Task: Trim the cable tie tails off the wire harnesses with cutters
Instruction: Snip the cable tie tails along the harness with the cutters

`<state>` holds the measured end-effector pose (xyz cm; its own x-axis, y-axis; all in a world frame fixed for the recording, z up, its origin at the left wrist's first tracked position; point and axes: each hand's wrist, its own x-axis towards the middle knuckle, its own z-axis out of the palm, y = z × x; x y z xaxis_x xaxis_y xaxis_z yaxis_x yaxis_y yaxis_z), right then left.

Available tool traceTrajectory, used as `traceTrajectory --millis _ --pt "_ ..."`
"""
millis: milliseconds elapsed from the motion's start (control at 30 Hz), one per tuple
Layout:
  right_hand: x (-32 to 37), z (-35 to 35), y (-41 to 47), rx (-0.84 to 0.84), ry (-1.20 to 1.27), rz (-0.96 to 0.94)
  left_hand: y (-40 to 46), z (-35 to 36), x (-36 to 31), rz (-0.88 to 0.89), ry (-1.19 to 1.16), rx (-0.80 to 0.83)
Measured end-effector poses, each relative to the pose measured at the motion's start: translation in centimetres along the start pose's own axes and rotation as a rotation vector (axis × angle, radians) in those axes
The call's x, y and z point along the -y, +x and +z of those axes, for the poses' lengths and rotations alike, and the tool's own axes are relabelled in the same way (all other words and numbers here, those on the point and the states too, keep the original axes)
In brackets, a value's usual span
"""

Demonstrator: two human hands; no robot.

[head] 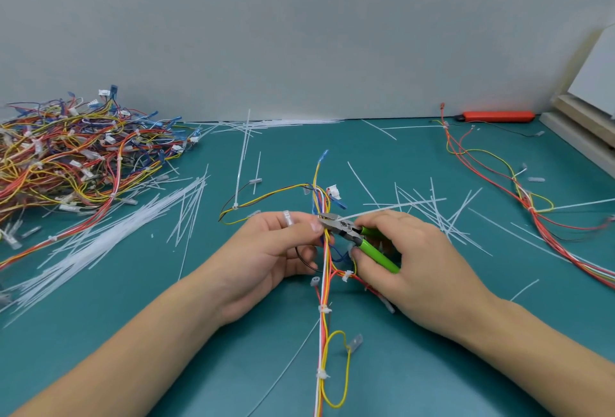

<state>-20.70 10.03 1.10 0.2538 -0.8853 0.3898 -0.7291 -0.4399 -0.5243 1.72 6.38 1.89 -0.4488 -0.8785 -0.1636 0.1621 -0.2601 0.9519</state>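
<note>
One harness, one pair of cutters, two hands

My left hand (266, 246) pinches the harness (324, 283) at mid-table. My right hand (409, 266) curls round the green cutters (361, 238), jaws nearly closed on one white tie tail (382, 209).

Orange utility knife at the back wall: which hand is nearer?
Right. The right hand, gripping the green-handled cutters, sits below and left of the orange utility knife; the left hand, holding the harness, is farther left still.
</note>
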Motion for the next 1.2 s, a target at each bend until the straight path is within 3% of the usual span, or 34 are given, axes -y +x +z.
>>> traceTrajectory --millis 1200 --pt "-0.13 -0.03 0.28 0.028 -0.041 -0.003 -0.08 0.07 -0.02 0.009 0.034 -0.001"
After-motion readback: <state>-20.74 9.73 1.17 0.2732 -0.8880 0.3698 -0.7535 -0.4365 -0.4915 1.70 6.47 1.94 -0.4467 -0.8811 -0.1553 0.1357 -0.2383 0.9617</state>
